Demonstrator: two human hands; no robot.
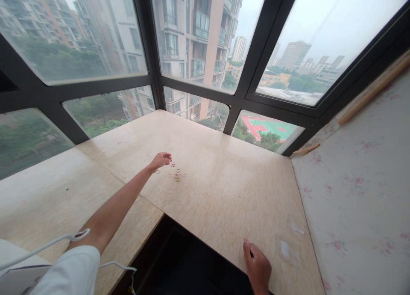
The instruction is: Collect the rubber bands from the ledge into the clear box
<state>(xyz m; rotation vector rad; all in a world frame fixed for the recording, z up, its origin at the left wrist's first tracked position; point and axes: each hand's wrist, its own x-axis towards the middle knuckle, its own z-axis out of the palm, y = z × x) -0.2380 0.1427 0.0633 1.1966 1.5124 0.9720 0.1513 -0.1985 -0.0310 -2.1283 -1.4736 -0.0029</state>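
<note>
The left hand (162, 159) is curled over the counter (224, 179); whether it grips anything, I cannot tell. Just beside it, rings (177, 179) lie loosely clustered. The right hand (258, 263) is fisted, near clear tape (285, 249).

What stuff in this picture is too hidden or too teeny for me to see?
In the head view:
- Inside the right hand: curled up, it hides its own palm.
- What, if anything, the left hand pinches: too small, partly covered by that hand.
- How many thin, gold-coloured round rings there are: tiny and overlapping.
- One end of the thin white cord: cut off by the left edge.
</note>
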